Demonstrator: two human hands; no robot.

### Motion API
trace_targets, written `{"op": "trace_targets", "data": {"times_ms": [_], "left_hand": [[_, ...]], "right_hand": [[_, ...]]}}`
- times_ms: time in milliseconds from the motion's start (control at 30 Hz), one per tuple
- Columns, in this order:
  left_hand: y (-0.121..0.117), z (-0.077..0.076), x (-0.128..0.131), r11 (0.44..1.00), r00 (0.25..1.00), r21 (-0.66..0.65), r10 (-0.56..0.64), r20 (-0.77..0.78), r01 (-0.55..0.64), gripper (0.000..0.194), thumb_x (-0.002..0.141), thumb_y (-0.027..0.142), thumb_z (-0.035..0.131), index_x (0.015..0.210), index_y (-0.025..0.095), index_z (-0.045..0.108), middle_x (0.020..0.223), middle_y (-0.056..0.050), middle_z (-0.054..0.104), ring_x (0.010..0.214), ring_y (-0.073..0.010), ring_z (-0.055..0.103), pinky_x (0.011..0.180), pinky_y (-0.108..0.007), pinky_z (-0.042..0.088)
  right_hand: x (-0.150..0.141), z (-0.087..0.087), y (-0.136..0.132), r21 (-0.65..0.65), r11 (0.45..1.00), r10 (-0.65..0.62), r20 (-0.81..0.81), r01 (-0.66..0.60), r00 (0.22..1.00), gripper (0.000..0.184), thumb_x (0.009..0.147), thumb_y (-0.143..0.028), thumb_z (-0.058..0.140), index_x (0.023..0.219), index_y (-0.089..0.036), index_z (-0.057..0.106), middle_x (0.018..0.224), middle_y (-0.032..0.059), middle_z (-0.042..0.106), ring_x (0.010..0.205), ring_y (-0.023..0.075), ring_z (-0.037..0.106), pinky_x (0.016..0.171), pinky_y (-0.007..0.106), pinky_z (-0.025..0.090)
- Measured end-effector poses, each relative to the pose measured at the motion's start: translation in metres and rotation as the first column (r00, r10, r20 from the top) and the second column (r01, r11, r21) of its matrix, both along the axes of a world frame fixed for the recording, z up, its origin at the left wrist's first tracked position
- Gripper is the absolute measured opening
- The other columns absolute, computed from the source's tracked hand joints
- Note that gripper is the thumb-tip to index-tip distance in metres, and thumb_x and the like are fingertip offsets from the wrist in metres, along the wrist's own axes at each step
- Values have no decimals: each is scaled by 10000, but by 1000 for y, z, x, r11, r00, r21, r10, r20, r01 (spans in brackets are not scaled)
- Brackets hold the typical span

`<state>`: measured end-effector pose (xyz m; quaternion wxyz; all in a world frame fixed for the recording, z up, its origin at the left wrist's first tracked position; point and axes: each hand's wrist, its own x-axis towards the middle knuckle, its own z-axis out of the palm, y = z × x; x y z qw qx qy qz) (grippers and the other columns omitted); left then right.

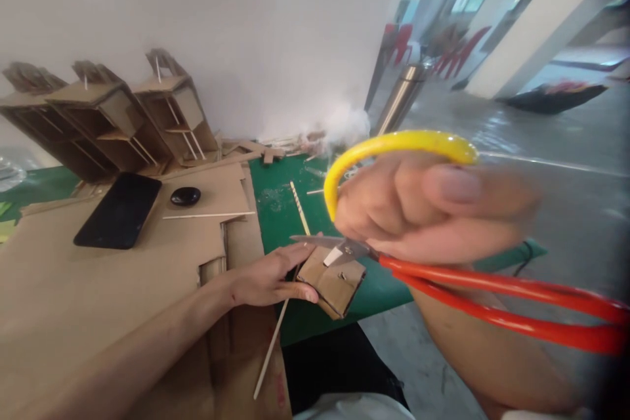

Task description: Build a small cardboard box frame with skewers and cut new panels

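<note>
My left hand (275,279) is closed on a small cardboard box (335,279), its thumb along the near side and its fingers behind. A thin wooden stick (272,348) slants out below that hand toward me. In my right hand (423,203), a fist raised close to the camera, is a pair of scissors (347,248) with a yellow loop around the knuckles and a long red loop stretching right. The scissors' handles are spread wide. Their blades are over the top of the box; whether they touch it I cannot tell. A small dark mark shows on the box's top.
Several cardboard stands (167,95) line the back left. A black phone (121,210), a round black object (186,196) and another stick (209,215) lie on a cardboard sheet (59,275). A drill bit (298,203) lies on the green table (275,249). A metal bottle (401,98) stands behind.
</note>
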<state>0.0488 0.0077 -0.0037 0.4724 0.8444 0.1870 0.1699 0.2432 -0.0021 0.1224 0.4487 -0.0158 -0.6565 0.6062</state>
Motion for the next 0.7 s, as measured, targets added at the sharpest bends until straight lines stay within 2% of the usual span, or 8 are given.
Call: {"op": "trace_targets", "data": {"times_ms": [100, 167, 200, 267, 333, 467, 567, 700], "left_hand": [[-9, -1, -3, 989, 987, 16, 147, -65, -146, 641, 927, 405, 577, 1493, 260, 312, 1487, -110, 451, 1371, -264, 423, 1150, -435, 325], [-16, 0, -1, 972, 970, 43, 234, -65, -232, 634, 927, 433, 563, 1480, 252, 312, 1452, -115, 469, 1341, -267, 448, 1134, -446, 347], [-19, 1, 0, 962, 961, 51, 270, -60, -267, 674, 893, 467, 606, 1463, 244, 325, 1421, -117, 487, 1313, -277, 470, 1117, -450, 369], [-25, 3, 6, 939, 938, 72, 340, -62, -335, 860, 735, 542, 757, 1423, 226, 350, 1363, -126, 509, 1265, -316, 498, 1082, -474, 403], [-28, 6, 11, 914, 909, 91, 404, -102, -396, 991, 575, 552, 859, 1374, 218, 376, 1318, -127, 516, 1228, -346, 512, 1049, -502, 426], [-31, 10, 18, 897, 885, 72, 442, -147, -436, 820, 600, 419, 862, 1273, 222, 436, 1201, -76, 554, 1121, -296, 567, 972, -457, 482], [-29, 11, 17, 912, 906, 38, 410, -105, -409, 770, 615, 329, 841, 1265, 227, 441, 1180, -55, 567, 1099, -267, 575, 972, -419, 481], [-26, 9, 13, 928, 926, -17, 371, -67, -373, 752, 630, 299, 822, 1275, 224, 445, 1229, -57, 566, 1142, -265, 560, 1016, -414, 453]], "right_hand": [[6, 0, -11, -27, 978, -204, 52, 205, 978, 565, 888, -317, 532, 458, -171, 195, 435, -73, 211, 399, 62, 209, 424, 265, 234], [6, -1, -19, -45, 934, -353, 38, 354, 935, 567, 882, -320, 573, 454, -176, 229, 419, -66, 241, 391, 73, 260, 426, 281, 270], [4, -3, -23, -64, 900, -432, 9, 432, 902, 567, 882, -307, 580, 452, -175, 235, 413, -64, 242, 383, 73, 264, 417, 282, 266], [-5, -6, -28, -104, 832, -553, -88, 545, 828, 564, 879, -288, 581, 457, -175, 225, 409, -66, 212, 366, 67, 235, 390, 279, 225], [-15, -10, -30, -127, 798, -603, -154, 590, 783, 553, 875, -274, 567, 473, -176, 201, 422, -69, 175, 365, 63, 196, 376, 275, 182], [-27, -14, -26, -140, 815, -579, -221, 562, 785, 551, 862, -244, 551, 488, -176, 151, 446, -74, 116, 375, 56, 133, 369, 269, 132], [-23, -13, -20, -123, 873, -488, -198, 473, 850, 543, 862, -262, 547, 469, -172, 182, 423, -75, 147, 366, 51, 140, 366, 267, 142], [-13, -10, -13, -91, 936, -350, -142, 340, 926, 540, 859, -290, 561, 461, -176, 214, 407, -76, 188, 357, 54, 173, 370, 266, 170]]}}
